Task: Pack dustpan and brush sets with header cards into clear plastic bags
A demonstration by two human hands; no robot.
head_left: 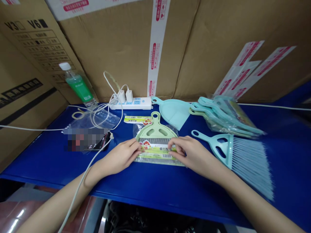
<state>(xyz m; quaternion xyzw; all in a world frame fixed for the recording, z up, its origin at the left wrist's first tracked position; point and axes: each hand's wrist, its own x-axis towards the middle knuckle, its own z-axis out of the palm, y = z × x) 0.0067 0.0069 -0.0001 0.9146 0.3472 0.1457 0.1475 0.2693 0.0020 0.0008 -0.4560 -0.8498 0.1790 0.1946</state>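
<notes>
The work in hand looks partway along: the pale green dustpan-and-brush set [156, 132] lies in its clear plastic bag [159, 161] at the middle of the blue tabletop [167, 192], handle pointing to the far side, with a printed label card [155, 149] across the grey bristles. Farther to the right, a stack of bagged dustpan sets [225, 111] leans in an overlapping heap, and these seem to be dealt with as far as bagging goes. What appears left over is a light blue hand brush [228, 153], lying bare to the right with its bristles fanned toward the near right, and a light blue dustpan [173, 111] on the far side of the green set, outside any bag. A second printed card [134, 119] rests flat just to the far left of the green set, beside its handle. Both forearms reach in from the near corners and converge on the bag. The left hand [123, 153] comes to its left edge, back of the hand up, with thumb and forefinger pinched together on the film. The right hand [190, 154] arches over the right side, wrist raised a little, fingers curled down and thumb beneath them near the card's right end; with the shine on the film and slight blur there, I cannot tell whether those fingertips grasp anything or merely rest on the surface.
</notes>
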